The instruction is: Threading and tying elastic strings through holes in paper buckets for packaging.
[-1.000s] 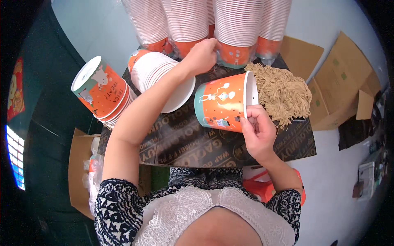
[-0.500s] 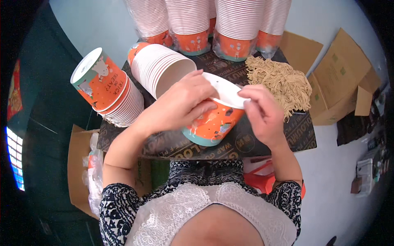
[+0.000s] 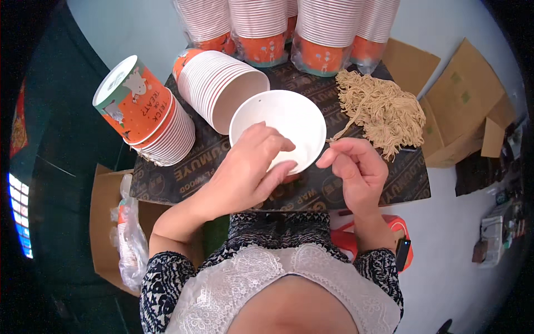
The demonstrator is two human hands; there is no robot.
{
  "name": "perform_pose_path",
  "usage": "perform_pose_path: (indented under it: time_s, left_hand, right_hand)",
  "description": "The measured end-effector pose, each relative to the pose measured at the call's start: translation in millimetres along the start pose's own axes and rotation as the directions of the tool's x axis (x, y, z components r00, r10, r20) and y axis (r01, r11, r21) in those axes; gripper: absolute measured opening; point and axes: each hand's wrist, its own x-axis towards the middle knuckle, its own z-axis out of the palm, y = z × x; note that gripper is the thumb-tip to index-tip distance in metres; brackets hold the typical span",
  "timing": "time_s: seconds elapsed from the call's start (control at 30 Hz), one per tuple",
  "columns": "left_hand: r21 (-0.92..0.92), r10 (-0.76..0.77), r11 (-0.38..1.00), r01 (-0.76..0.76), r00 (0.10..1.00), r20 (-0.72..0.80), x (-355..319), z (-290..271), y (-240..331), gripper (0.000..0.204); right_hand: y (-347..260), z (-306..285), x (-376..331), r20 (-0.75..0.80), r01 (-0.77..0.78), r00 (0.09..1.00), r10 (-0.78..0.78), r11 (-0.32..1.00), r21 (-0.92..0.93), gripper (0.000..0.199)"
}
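Spreading over the near-left part of a round, white-lined paper cup [image 3: 289,114], a person's left hand [image 3: 247,170] shows thumb and forefinger apart in the head view. The cup sits mid-table on the dark printed board [image 3: 158,183], mouth up toward the camera, its axis seen nearly end-on. The right hand [image 3: 361,172] is just beyond the rim, fingertips drawn close together; whether they pinch anything is unclear. From the tan, tangled yarn pile [image 3: 386,114], one loose strand [image 3: 349,125] slants down and leftward, its long axis pointing into the gap between cup and right fingertips; the right hand is the nearer to it. The strand's tip is hard to make out. The left hand covers part of the cup, whose outer wall is nearly all hidden. The tall, pale-rimmed, plastic-wrapped cup stacks [image 3: 258,25] run off the top edge.
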Motion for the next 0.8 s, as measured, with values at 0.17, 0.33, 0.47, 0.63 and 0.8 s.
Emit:
perform_pose_path:
  time_s: [0.17, 0.33, 0.47, 0.63, 0.8]
  left_hand:
    - [-0.229, -0.024, 0.973, 0.027, 1.000, 0.019, 5, 6, -3, 0.018]
    - [-0.528, -0.251, 0.790, 0.310, 0.951, 0.182, 8, 5, 10, 0.023]
    - [-0.607, -0.284, 0.712, 0.354, 0.935, 0.211, 9, 5, 14, 0.020]
    - [-0.555, -0.294, 0.771, 0.311, 0.948, 0.124, 12, 14, 9, 0.009]
    - [-0.434, -0.204, 0.883, 0.180, 0.979, -0.008, 13, 21, 8, 0.005]
  right_hand:
    - [-2, 7, -8, 0.102, -0.105, 0.990, 0.093, 0.987, 0.120, 0.024]
    - [-3, 13, -12, 0.073, -0.111, 0.992, 0.104, 0.988, 0.109, 0.026]
    - [0, 11, -16, 0.146, -0.114, 0.985, 0.089, 0.979, 0.168, 0.026]
    - [-1, 16, -18, 0.079, -0.150, 0.986, 0.145, 0.987, 0.054, 0.028]
    - [1, 18, -19, -0.112, 0.019, 0.992, -0.062, 0.934, -0.356, 0.013]
